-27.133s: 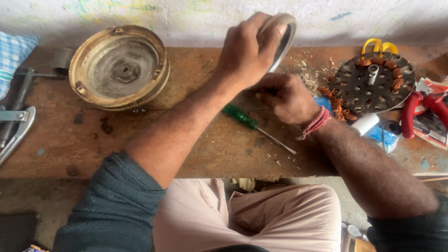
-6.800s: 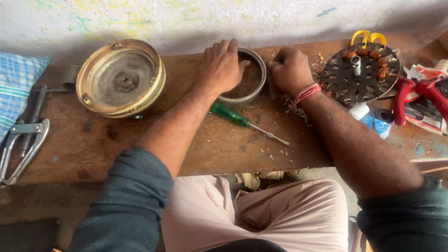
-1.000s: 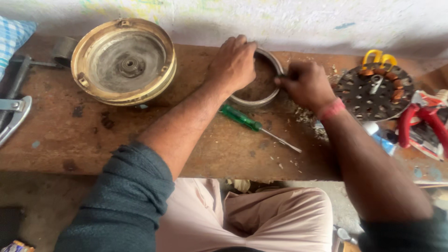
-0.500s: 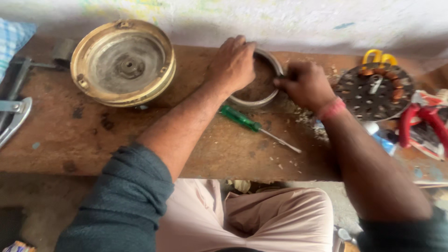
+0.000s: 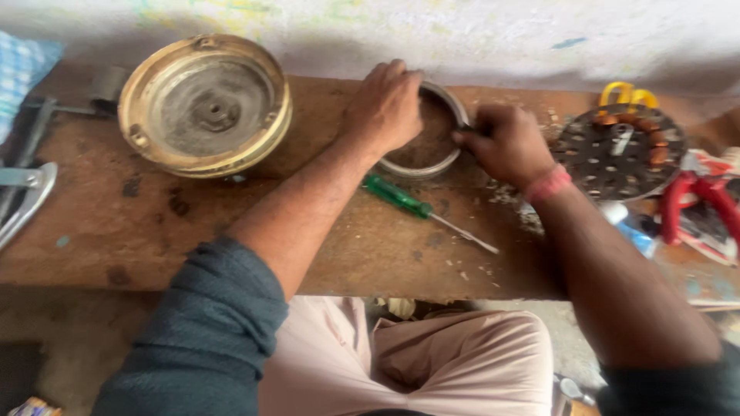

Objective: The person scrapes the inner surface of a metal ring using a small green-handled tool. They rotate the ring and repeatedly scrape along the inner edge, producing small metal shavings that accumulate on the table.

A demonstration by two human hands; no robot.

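Observation:
A silver metal ring [image 5: 435, 158] lies flat on the brown wooden bench [image 5: 154, 231] near the wall. My left hand [image 5: 385, 108] rests on the ring's left rim and grips it. My right hand [image 5: 505, 142] is closed at the ring's right edge, fingers pinched on something small and dark that I cannot make out. A green-handled screwdriver [image 5: 408, 202] lies on the bench just in front of the ring.
A round brass-coloured housing [image 5: 204, 104] sits at the back left. A dark disc with copper coils [image 5: 617, 150] is at the right, yellow-handled [image 5: 628, 94] and red-handled pliers [image 5: 694, 196] beside it. Metal tools [image 5: 23, 192] lie at the left edge. Debris litters the bench near my right wrist.
Over the last second both hands stay on the ring lying flat. Much earlier my left hand held the ring tilted up off the bench.

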